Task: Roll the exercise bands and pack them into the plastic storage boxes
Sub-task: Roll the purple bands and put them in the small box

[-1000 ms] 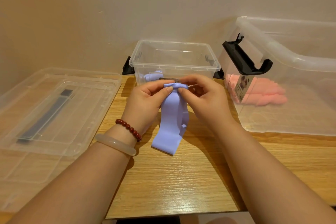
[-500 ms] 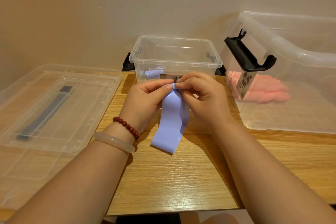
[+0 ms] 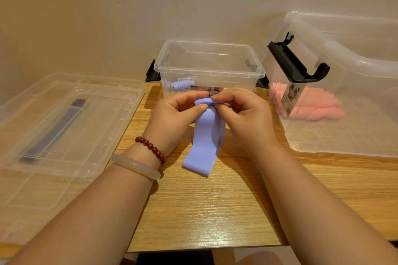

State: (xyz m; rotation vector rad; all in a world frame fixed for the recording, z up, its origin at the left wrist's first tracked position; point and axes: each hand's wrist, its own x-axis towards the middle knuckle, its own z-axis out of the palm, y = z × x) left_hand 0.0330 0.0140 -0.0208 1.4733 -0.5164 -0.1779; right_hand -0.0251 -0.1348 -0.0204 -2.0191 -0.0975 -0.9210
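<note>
Both hands meet over the middle of the wooden tabletop point(image 3: 215, 211) and share one lilac exercise band point(image 3: 204, 146). The left hand point(image 3: 172, 118) pinches the band's top edge between thumb and curled fingers. The right hand point(image 3: 243, 118) pinches the same edge from the other side, its fingertips touching those of the left. Between them the top of the band is turned over into a small fold or the beginning of a roll. The remainder hangs down flat toward six o'clock, and its lower end rests on the tabletop.

Taking the band as the dial's centre, a small clear storage box point(image 3: 209, 73) stands open at twelve o'clock, just behind the hands. A rolled lilac band point(image 3: 183, 85) lies in its left part, and a printed label point(image 3: 206, 88) on its front wall shows just above the fingers.

At two to three o'clock stands a large clear storage box point(image 3: 355, 135), with a black latch point(image 3: 295, 64) raised at its near end. Pink bands point(image 3: 318, 107) lie inside it against the left wall, behind a picture label point(image 3: 290, 99).

At nine o'clock a clear lid point(image 3: 107, 114) lies flat, with a dark strip point(image 3: 53, 129) along its middle.

The left wrist carries a string of dark red beads point(image 3: 150, 148) and, just below it, a pale bangle point(image 3: 135, 166).
</note>
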